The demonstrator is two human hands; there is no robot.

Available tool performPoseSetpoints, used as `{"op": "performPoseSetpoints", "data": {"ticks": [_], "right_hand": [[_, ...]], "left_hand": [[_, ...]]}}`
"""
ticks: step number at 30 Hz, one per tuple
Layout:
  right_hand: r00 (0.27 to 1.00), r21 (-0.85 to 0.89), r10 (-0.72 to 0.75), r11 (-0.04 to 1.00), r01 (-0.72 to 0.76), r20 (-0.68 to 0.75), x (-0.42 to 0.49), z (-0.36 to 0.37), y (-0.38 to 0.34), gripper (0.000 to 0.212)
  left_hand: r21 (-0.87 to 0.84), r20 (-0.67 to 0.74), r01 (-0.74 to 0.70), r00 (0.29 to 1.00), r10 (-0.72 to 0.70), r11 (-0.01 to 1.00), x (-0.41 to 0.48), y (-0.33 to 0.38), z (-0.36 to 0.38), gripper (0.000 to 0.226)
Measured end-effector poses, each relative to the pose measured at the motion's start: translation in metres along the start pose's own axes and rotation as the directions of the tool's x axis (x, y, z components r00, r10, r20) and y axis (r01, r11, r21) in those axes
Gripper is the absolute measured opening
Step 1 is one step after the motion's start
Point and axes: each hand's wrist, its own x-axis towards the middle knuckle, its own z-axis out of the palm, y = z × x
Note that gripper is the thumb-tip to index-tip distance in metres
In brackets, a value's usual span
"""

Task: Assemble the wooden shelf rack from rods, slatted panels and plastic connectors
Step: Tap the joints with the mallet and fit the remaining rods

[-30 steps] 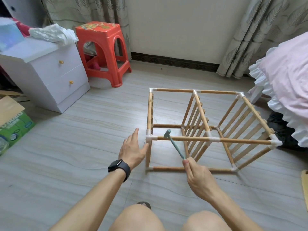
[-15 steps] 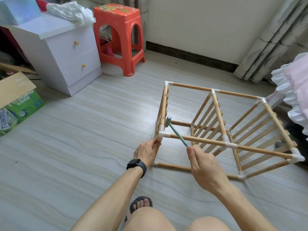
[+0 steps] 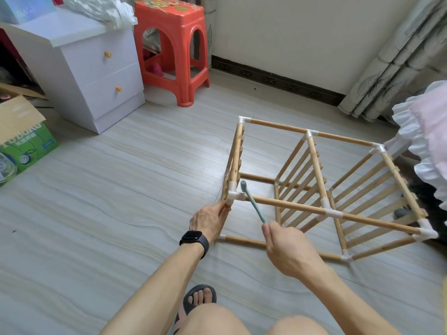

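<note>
- The shelf rack (image 3: pixel 290 206) lies on its side on the floor (image 3: pixel 121 189), directly ahead of the person's knees. Its slatted panels (image 3: pixel 316 165) are joined by rods and white plastic connectors.
- Step in hand, as judged: seating the joints. The frame looks fully put together, so the task appears near its end, with tightening remaining.
- The joint being worked is the near-left corner connector (image 3: pixel 233 195), where the long top rod meets the end panel.
- A small teal mallet (image 3: pixel 252 203) is raised, its head just beside that connector on the inner side. Contact cannot be confirmed.
- Right hand (image 3: pixel 287 250): fingers (image 3: pixel 266 229) closed around the lower end of the mallet handle.
- Left hand (image 3: pixel 208 221): fingers (image 3: pixel 222 206) curled on the rack's corner just below the connector, bracing the frame.
- Next move calls for a short, square tap on the connector, in line with the rod, with the bracing fingers held clear of the strike.
- Well apart at left stand a red stool (image 3: pixel 174 44), a white drawer cabinet (image 3: pixel 96 68) and a cardboard box (image 3: pixel 24 141).
</note>
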Motion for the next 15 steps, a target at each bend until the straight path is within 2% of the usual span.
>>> {"op": "performPoseSetpoints", "data": {"ticks": [1, 2, 3, 4, 5, 6, 7, 8, 9, 11, 12, 13, 14, 15], "right_hand": [[1.000, 0.010, -0.005, 1.000, 0.005, 0.000, 0.000, 0.002, 0.005, 0.042], [0.991, 0.123, -0.037, 0.991, 0.053, -0.126, -0.002, 0.001, 0.006, 0.041], [0.952, 0.243, -0.069, 0.959, 0.145, -0.297, -0.004, -0.002, 0.002, 0.041], [0.923, 0.272, -0.083, 0.942, 0.195, -0.377, -0.003, -0.003, -0.001, 0.042], [0.927, 0.283, -0.086, 0.939, 0.198, -0.366, -0.003, 0.000, -0.001, 0.042], [0.961, 0.224, -0.072, 0.965, 0.135, -0.268, -0.003, 0.003, 0.000, 0.041], [0.992, 0.074, -0.054, 0.995, 0.063, -0.110, -0.005, 0.005, 0.001, 0.040], [1.000, 0.007, -0.004, 1.000, 0.004, -0.026, -0.008, 0.008, 0.003, 0.040], [0.997, 0.040, 0.000, 0.999, 0.003, -0.075, -0.008, 0.010, 0.007, 0.040], [0.936, 0.242, -0.043, 0.961, 0.134, -0.349, -0.007, 0.005, 0.004, 0.040], [0.930, 0.239, -0.070, 0.957, 0.165, -0.362, -0.007, 0.004, 0.000, 0.039], [0.953, 0.207, -0.092, 0.966, 0.155, -0.287, -0.006, 0.006, -0.001, 0.038], [0.986, 0.131, -0.066, 0.988, 0.087, -0.155, -0.004, 0.009, -0.002, 0.038], [1.000, -0.004, 0.009, 1.000, -0.009, -0.003, -0.005, 0.014, 0.001, 0.038]], "left_hand": [[-0.002, -0.001, -0.003, 1.000, 0.003, 1.000, 0.000, 0.001, 0.000, 0.036], [-0.003, 0.002, -0.012, 1.000, 0.012, 1.000, 0.001, 0.000, 0.000, 0.036], [0.006, -0.001, -0.019, 1.000, 0.019, 1.000, 0.003, 0.000, -0.001, 0.036], [0.013, -0.013, -0.017, 1.000, 0.017, 1.000, 0.004, 0.000, -0.002, 0.037], [0.017, -0.015, -0.014, 1.000, 0.015, 1.000, 0.005, -0.001, -0.002, 0.037], [0.017, -0.006, -0.011, 1.000, 0.011, 1.000, 0.004, -0.001, -0.001, 0.037], [0.023, -0.008, -0.008, 1.000, 0.009, 1.000, 0.003, -0.001, 0.000, 0.037], [0.032, -0.004, -0.007, 1.000, 0.007, 0.999, 0.001, -0.001, 0.000, 0.037], [0.033, 0.002, -0.014, 1.000, 0.014, 0.999, 0.001, 0.000, 0.001, 0.037], [0.035, -0.009, -0.026, 1.000, 0.026, 0.999, 0.004, -0.001, 0.000, 0.038], [0.042, -0.020, -0.025, 0.999, 0.026, 0.999, 0.005, -0.002, 0.000, 0.038], [0.043, -0.018, -0.025, 1.000, 0.025, 0.999, 0.005, -0.002, 0.001, 0.038], [0.042, -0.017, -0.021, 1.000, 0.022, 0.999, 0.005, -0.002, 0.002, 0.038], [0.050, -0.017, -0.016, 1.000, 0.017, 0.999, 0.003, -0.002, 0.002, 0.038]]}}
